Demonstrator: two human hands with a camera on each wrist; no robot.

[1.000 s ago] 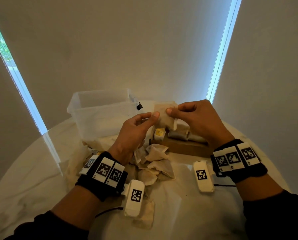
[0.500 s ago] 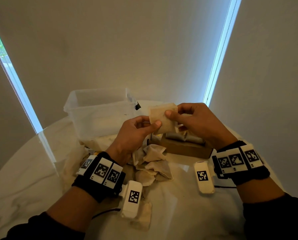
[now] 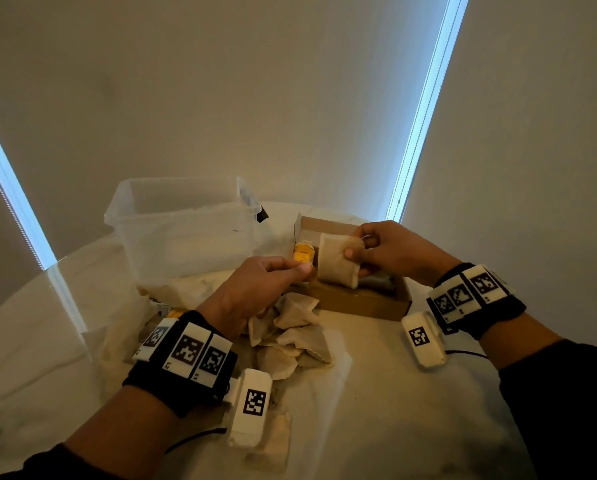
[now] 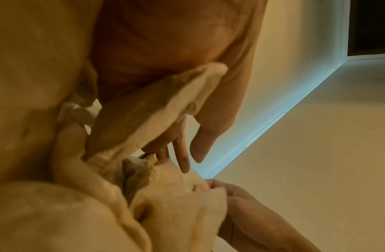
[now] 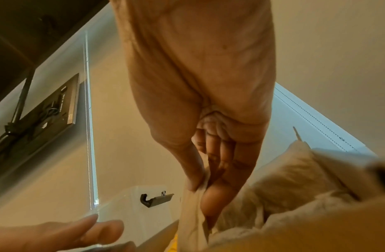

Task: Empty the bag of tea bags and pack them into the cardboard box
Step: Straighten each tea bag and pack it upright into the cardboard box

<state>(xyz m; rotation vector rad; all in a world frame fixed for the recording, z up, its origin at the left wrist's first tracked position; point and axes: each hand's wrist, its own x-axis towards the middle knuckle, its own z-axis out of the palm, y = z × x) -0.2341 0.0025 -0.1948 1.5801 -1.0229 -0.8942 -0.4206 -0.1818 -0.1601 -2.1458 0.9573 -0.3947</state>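
Since 0.5 s ago we've let go w/ left hand (image 3: 272,275), fingers loosely curled; right hand (image 3: 390,252) pinches tea bag (image 3: 336,261) over cardboard box (image 3: 359,303), ready to pack.

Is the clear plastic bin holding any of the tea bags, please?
No, the clear plastic bin looks empty; loose tea bags lie on the table beside it.

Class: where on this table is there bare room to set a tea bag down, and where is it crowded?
Bare cloth lies nearside of the cardboard box, right of the loose tea bag pile. Crowded: between the clear tub, the pile and the box, where both hands work.
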